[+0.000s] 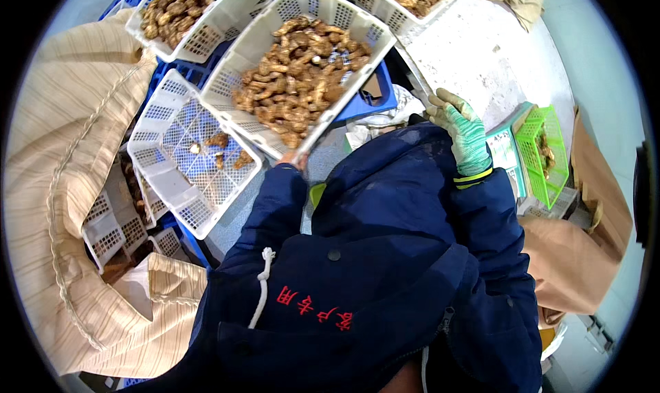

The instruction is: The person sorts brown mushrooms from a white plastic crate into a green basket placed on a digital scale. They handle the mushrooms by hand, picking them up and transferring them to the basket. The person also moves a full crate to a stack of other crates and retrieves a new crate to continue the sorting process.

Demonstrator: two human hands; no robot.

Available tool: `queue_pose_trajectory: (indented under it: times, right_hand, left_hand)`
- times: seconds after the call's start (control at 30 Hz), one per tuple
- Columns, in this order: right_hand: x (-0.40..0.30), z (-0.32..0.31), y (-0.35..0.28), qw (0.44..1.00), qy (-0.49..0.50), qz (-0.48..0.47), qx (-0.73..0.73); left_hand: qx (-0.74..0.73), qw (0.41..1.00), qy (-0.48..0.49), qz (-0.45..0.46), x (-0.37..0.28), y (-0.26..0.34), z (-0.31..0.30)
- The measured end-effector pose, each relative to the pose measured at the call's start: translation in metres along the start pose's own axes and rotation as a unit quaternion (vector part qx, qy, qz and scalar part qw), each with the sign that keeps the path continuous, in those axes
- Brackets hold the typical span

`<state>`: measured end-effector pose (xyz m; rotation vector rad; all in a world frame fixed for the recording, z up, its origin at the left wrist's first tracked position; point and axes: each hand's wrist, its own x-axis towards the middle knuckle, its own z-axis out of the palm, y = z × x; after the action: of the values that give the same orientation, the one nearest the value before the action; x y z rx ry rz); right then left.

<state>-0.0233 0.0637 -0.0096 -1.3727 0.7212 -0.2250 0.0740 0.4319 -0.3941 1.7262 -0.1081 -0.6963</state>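
Note:
My bare left hand (294, 160) is at the near corner of a white plastic basket (221, 91), its fingers on the rim. Brown, knobbly mushrooms or roots (304, 78) are heaped in this basket; I cannot tell which. Just left of it, a lower white basket (198, 215) holds a few brown pieces (243, 159) and a small pale one. My right hand (459, 127), in a green and cream knitted glove, is at the near edge of a white tabletop (469, 52). Its fingers are slightly apart, and nothing shows in them.
Two more white baskets with brown pieces stand at the top left (198, 45) and top centre (379, 6). Beside my right arm are a teal scale (508, 145) and a green basket (549, 181). Striped cloth (56, 135) covers the left side. Blue crates (368, 96) are underneath.

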Motion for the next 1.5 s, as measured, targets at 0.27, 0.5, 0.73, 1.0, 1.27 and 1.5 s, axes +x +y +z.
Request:
queue_pose_trajectory:
  times: [0.27,0.5,0.73,1.0,1.27,1.5]
  right_hand:
    - [-0.010,-0.027,0.000,0.997,0.048,-0.021,0.054]
    - [-0.017,-0.049,0.008,0.994,0.089,0.010,0.066]
    - [-0.007,-0.070,0.020,0.987,0.115,0.060,0.090]
    - [0.008,-0.067,0.020,0.986,0.092,0.096,0.097]
    - [0.015,-0.064,0.020,0.987,0.055,0.126,0.088]
    - [0.015,-0.060,0.014,0.987,0.045,0.138,0.069]
  left_hand:
    - [-0.557,0.792,0.131,-0.212,0.016,0.060,-0.025]
    - [-0.330,0.830,0.065,-0.445,-0.010,0.005,0.090]
    - [0.007,0.945,-0.083,-0.317,0.074,-0.024,0.183]
    - [0.099,0.926,-0.154,-0.329,0.120,-0.008,0.255]
    - [0.067,0.926,-0.119,-0.352,0.103,-0.018,0.273]
    - [-0.037,0.946,-0.029,-0.320,0.096,-0.012,0.262]
